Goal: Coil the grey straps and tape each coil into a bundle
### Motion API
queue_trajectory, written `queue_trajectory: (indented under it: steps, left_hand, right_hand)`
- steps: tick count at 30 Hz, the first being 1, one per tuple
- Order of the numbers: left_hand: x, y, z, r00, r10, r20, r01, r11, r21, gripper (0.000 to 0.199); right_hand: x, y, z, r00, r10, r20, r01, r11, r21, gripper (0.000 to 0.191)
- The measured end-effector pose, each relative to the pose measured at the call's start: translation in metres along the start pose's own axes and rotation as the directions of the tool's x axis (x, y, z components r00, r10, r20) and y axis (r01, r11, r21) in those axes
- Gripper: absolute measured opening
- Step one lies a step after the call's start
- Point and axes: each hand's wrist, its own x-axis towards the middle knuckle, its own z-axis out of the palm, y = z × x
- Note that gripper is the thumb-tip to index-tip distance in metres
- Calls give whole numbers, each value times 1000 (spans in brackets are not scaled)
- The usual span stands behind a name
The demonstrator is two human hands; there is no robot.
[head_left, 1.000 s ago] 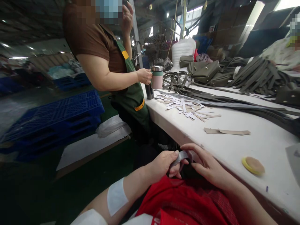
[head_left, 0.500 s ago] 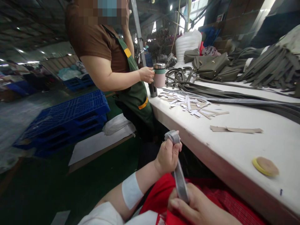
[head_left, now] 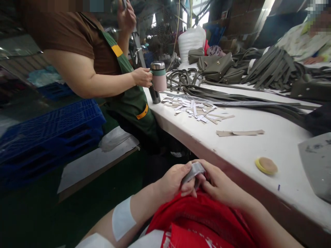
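A grey strap (head_left: 196, 169), folded into a short loop, is held between both hands above the red apron (head_left: 201, 210). My left hand (head_left: 175, 179) grips its left side, the thumb pressed on top and fingers curled underneath. From the right, my right hand (head_left: 218, 179) pinches the other side, close against the left fingers. The strap's lower part is hidden by the hands. A white patch (head_left: 123, 218) sits on my left forearm. Beyond the hands, the white table (head_left: 232, 151) carries a small yellow-rimmed round pad (head_left: 267, 165) and a beige strip (head_left: 240, 133).
On the left stands a co-worker in a green apron (head_left: 137, 100), one hand on a pink mug (head_left: 159, 77). Paper strips (head_left: 195, 108), dark straps (head_left: 232, 100) and dark bags (head_left: 217, 65) cover the table's far part. Blue pallets (head_left: 51, 124) lie at the left. Another person (head_left: 297, 38) is at the far right.
My right hand has come up to meet my left, and the strap that hung stretched between them is now gathered in a short loop. The view has turned right.
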Motion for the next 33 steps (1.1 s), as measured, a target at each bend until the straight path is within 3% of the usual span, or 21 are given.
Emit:
queue_trajectory:
  steps: [2,3,5,6,7,8,10,12,14,16,17,19,21,24,28,31,33]
  left_hand:
    - [3,10,0,994,98,-46,-103,988,-115,57]
    - [6,14,-1,973,195,-124,-205,976,-72,53]
    - [10,15,-9,861,433,-268,-383,897,219,47]
    - [12,13,-13,804,531,-268,-405,818,409,47]
    - [12,8,-18,777,593,-214,-387,717,580,49]
    - [12,3,-21,785,605,-132,-352,611,709,52]
    - [9,-9,-23,843,538,11,-294,443,847,59]
    - [5,-16,-20,892,450,48,-242,385,890,59]
    - [4,-18,-15,933,359,-17,-178,502,846,59]
    - [5,-16,-10,970,222,-102,-97,733,674,63]
    - [6,-14,-8,981,148,-126,-55,832,552,66]
    - [7,-9,-6,992,34,-119,7,944,329,70]
    - [5,-4,-5,998,-29,-58,39,984,171,70]
    - [1,6,-3,995,-96,20,96,995,-9,67]
    - [-2,28,-1,996,-93,-9,89,974,-210,70]
    - [2,47,-1,994,67,-91,-87,967,-238,63]
    - [9,51,-3,929,303,-213,-327,941,-88,54]
  right_hand:
    - [-4,-1,28,994,66,90,-75,993,96,19]
    - [-7,-3,39,986,77,148,-99,984,149,25]
    - [-14,-11,51,962,54,266,-128,955,269,33]
    - [-18,-17,50,955,37,294,-138,933,331,35]
    - [-21,-21,45,955,32,294,-149,911,384,38]
    - [-23,-23,36,962,43,268,-158,893,421,40]
    - [-22,-22,12,976,112,185,-180,893,413,45]
    - [-16,-15,-11,982,184,47,-190,950,249,42]
    - [-8,-8,-27,972,161,-171,-168,985,-30,31]
    - [-3,-3,-31,949,10,-314,-101,956,-276,27]
    - [-1,-1,-30,948,-68,-312,-48,936,-349,33]
    - [0,1,-22,961,-152,-232,44,911,-411,45]
    - [1,5,-12,977,-126,-171,41,902,-430,51]
    - [5,15,-3,990,44,-135,-91,927,-364,50]
    - [11,24,8,994,106,-31,-109,982,-154,21]
    - [10,17,22,989,130,76,-127,991,-42,27]
    - [4,3,32,977,114,178,-125,991,53,32]
